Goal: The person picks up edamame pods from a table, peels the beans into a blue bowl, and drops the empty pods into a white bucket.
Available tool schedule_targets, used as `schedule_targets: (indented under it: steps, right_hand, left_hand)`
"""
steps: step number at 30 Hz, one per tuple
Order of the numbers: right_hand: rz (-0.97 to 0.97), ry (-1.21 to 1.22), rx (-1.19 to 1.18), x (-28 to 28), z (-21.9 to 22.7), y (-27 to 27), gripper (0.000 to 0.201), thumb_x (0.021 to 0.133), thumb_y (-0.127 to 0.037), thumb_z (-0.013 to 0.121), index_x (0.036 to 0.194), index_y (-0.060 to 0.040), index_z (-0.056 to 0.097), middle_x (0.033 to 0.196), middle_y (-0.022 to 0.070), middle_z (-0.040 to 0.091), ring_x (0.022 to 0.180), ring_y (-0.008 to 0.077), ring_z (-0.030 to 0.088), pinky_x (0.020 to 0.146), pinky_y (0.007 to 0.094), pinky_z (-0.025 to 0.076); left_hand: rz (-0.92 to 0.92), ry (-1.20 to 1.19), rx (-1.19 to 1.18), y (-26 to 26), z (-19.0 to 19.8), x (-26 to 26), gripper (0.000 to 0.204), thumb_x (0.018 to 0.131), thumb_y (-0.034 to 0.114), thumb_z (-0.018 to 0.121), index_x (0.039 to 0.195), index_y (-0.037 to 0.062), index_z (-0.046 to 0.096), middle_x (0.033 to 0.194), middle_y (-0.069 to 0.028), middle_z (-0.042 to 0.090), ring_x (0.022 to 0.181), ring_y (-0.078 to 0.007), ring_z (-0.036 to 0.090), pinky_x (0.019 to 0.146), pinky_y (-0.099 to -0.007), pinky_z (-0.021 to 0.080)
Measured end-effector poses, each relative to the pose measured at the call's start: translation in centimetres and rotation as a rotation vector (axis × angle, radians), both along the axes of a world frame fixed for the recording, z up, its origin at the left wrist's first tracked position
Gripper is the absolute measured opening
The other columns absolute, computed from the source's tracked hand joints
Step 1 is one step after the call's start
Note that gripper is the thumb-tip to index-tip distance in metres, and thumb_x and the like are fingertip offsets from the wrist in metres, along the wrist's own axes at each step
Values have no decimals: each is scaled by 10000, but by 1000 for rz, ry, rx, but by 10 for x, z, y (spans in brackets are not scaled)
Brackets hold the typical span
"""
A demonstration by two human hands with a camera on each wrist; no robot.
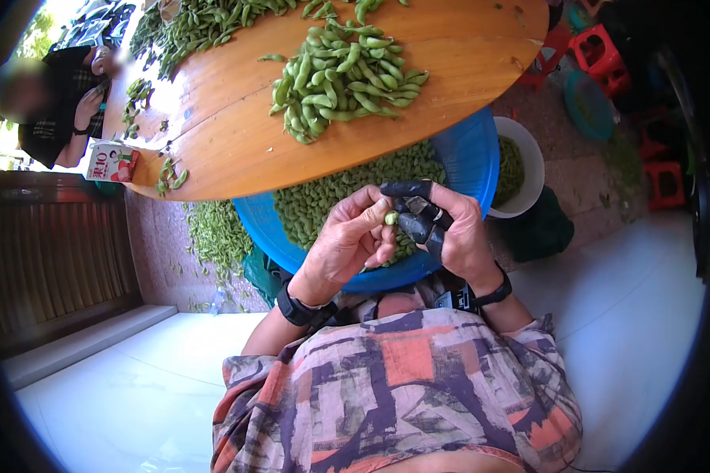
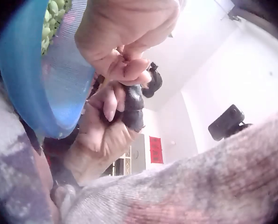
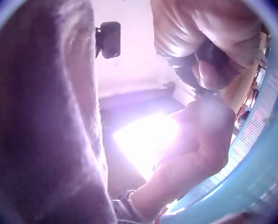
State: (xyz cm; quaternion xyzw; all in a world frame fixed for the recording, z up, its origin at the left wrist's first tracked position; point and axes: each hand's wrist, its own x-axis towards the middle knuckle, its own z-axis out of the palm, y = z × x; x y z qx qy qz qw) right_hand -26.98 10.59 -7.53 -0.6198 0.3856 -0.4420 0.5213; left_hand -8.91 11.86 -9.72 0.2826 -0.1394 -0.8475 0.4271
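Note:
A green soybean pod [image 1: 391, 218] shows between the two hands, in front of the chest. My left hand [image 1: 347, 236] pinches it between thumb and fingertips. My right hand [image 1: 464, 236], with black covers [image 1: 415, 226] on several fingers, has its fingers curled at the pod's other side. In the left wrist view the fingertips of both hands meet and hide most of the pod. Below them is a large blue basin [image 1: 485, 150], with many shelled green beans [image 1: 312, 209] in it.
A wooden table [image 1: 221, 150] stands beyond the basin, bearing a heap of pods [image 1: 335, 79] and a drink carton [image 1: 110, 162]. Another person [image 1: 59, 102] sits at its left. A white bucket [image 1: 532, 162] stands right of the basin. Empty-looking hulls [image 1: 217, 236] lie on the floor at left.

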Motion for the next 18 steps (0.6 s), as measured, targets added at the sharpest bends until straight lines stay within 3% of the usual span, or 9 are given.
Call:
schedule_targets:
  steps: [1, 3, 4, 7, 10, 12, 14, 16, 18]
  right_hand:
    - [-4, -7, 51, 0, -3, 1, 351, 781, 44, 623, 1124, -13, 664, 881, 102, 654, 778, 200, 648, 696, 272, 496]
    - [-7, -13, 104, 0, -3, 1, 350, 790, 40, 624, 1134, -14, 659, 896, 104, 662, 796, 193, 653, 705, 270, 499]
    - [-42, 48, 14, 1, -1, 1, 357, 790, 36, 627, 1141, -13, 655, 901, 112, 664, 793, 197, 655, 703, 278, 502]
    - [-93, 211, -198, 2, -6, 2, 358, 792, 31, 631, 1146, -13, 650, 912, 127, 668, 789, 207, 660, 698, 296, 507]
    - [-105, 293, -343, 0, -9, 0, 386, 791, 21, 642, 1175, -12, 640, 886, 113, 666, 749, 178, 644, 669, 298, 504]
    - [30, 104, 24, -3, -1, 0, 443, 775, 26, 660, 1215, -9, 622, 827, 76, 650, 720, 133, 608, 645, 280, 493]
    - [16, 33, 40, -3, -7, -3, 435, 825, -84, 626, 1254, -16, 607, 753, 5, 615, 655, 61, 544, 583, 226, 458]
    - [152, -191, 496, -14, -5, -7, 451, 869, -232, 555, 1263, -17, 603, 724, -46, 588, 607, 13, 503, 545, 174, 418]
    - [134, -240, 439, -13, -13, -4, 512, 873, -314, 497, 1275, -11, 592, 723, -82, 568, 591, -22, 471, 531, 140, 388]
  left_hand:
    - [1, 0, 0, 0, 1, 0, 133, 992, 188, 553, 981, 58, 526, 663, -64, 609, 480, -151, 566, 384, -217, 347]
    - [62, -324, -81, 1, 4, 1, 151, 987, 188, 570, 976, 39, 547, 677, -60, 620, 491, -132, 572, 395, -219, 386]
    - [62, -324, -80, 3, 5, -1, 151, 987, 188, 570, 976, 39, 547, 677, -60, 620, 491, -132, 572, 395, -219, 386]
    - [128, -786, -390, 8, 9, -6, 155, 978, 139, 584, 966, -15, 583, 727, -59, 651, 577, -99, 614, 475, -226, 484]
    - [70, -730, -412, 7, 16, -6, 150, 970, 131, 595, 980, -17, 571, 730, -50, 644, 623, -93, 626, 503, -222, 493]
    - [5, -716, -447, 6, 16, -2, 152, 970, 142, 598, 965, -6, 563, 741, -50, 642, 638, -87, 621, 523, -225, 495]
    - [-50, -613, -369, 5, 14, 0, 145, 965, 143, 606, 937, 10, 554, 753, -51, 645, 613, -89, 607, 523, -224, 488]
    - [-27, -539, -334, 3, 11, 0, 150, 963, 157, 611, 917, 25, 556, 753, -48, 644, 598, -94, 597, 528, -226, 483]
    - [-9, -454, -233, 3, 10, -1, 156, 969, 177, 603, 930, 30, 569, 758, -47, 643, 599, -103, 600, 522, -232, 482]
